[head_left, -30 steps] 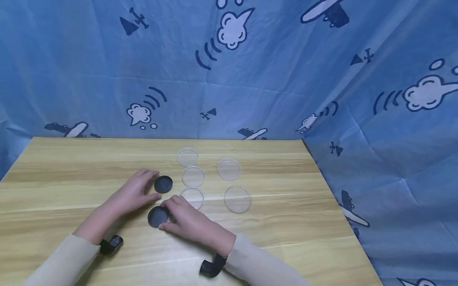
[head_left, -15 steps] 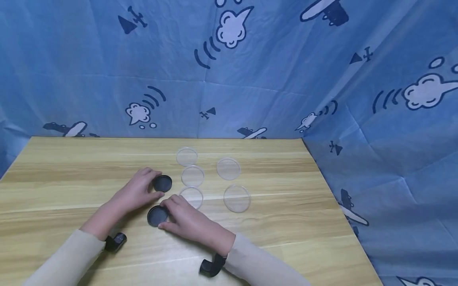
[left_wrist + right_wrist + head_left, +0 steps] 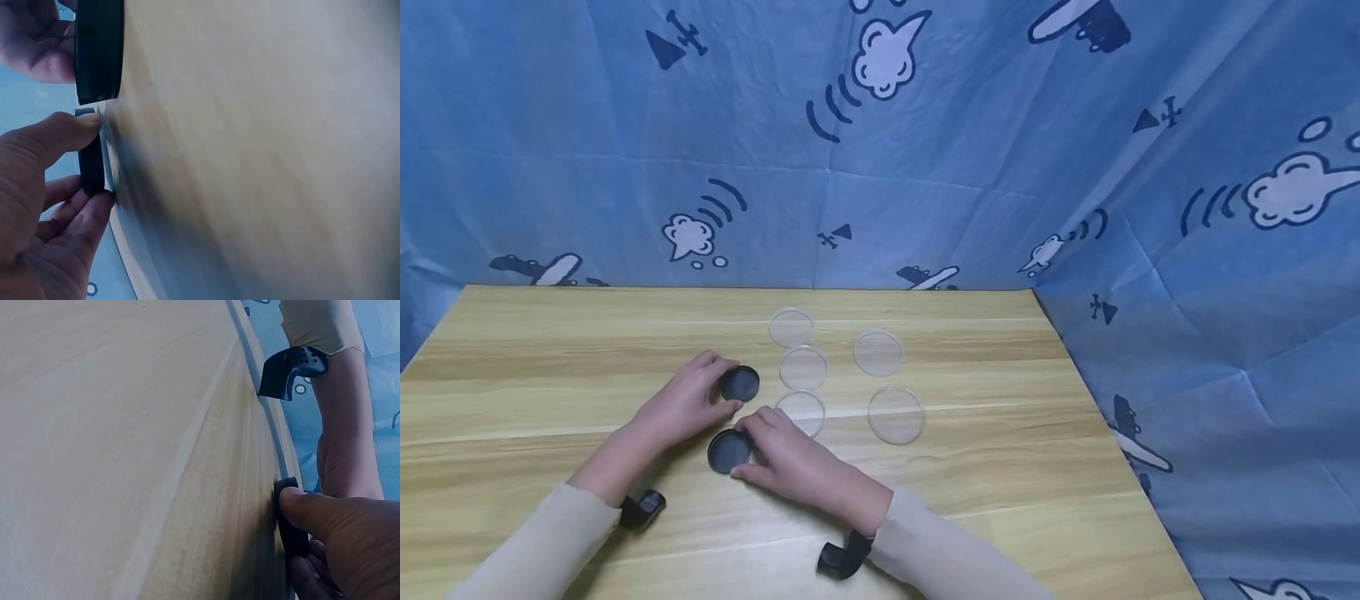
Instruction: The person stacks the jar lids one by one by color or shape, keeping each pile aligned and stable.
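Two shallow round black lids lie on the wooden table in the head view. My left hand (image 3: 685, 400) pinches the farther black lid (image 3: 742, 383) at its left side, thumb toward me and fingers beyond. The left wrist view shows that lid (image 3: 92, 156) edge-on between thumb and fingertips. My right hand (image 3: 801, 460) grips the nearer black lid (image 3: 728, 452) from its right side. In the right wrist view the thumb presses on the rim of this lid (image 3: 291, 525); the other fingers are partly hidden behind it.
Several clear round discs lie to the right of the black lids, among them one (image 3: 897, 415) at the near right and one (image 3: 792, 327) at the far end. The right hand partly covers another clear disc (image 3: 803, 412). Blue printed cloth (image 3: 880, 192) hangs behind the table.
My left hand has moved slightly right and closed its thumb and fingers onto the farther black lid. The right hand and the nearer lid have stayed in place.
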### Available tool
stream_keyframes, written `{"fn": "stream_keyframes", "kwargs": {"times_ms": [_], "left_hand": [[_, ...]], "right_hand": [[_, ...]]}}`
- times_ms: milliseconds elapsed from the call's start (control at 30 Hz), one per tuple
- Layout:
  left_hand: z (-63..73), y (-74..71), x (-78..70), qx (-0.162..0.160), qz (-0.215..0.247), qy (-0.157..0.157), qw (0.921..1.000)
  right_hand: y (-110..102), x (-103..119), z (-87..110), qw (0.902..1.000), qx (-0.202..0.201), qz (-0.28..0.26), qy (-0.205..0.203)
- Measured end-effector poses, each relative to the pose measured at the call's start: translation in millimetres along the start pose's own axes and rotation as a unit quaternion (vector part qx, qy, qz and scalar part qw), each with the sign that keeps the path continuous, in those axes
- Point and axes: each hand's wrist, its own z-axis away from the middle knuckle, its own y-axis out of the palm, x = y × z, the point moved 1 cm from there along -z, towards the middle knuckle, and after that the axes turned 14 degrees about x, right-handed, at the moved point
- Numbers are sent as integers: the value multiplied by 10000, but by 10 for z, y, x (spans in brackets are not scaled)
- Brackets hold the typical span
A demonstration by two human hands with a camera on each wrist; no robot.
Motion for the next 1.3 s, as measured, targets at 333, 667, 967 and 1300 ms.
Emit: {"fn": "stream_keyframes", "kwargs": {"times_ms": [333,667,967,1300], "left_hand": [[114,-29,-1,-202,1,-12,9998],[326,-33,-39,-367,21,-11,9993],[535,-75,-137,-268,14,-125,9996],[668,57,-172,-299,-128,279,9991]], "right_hand": [[-10,0,-11,9997,-43,-232,54],[-25,2,-5,9998,-126,-157,-49],[-20,12,-37,9995,-148,-285,-74],[19,4,21,9994,-150,-293,120]]}}
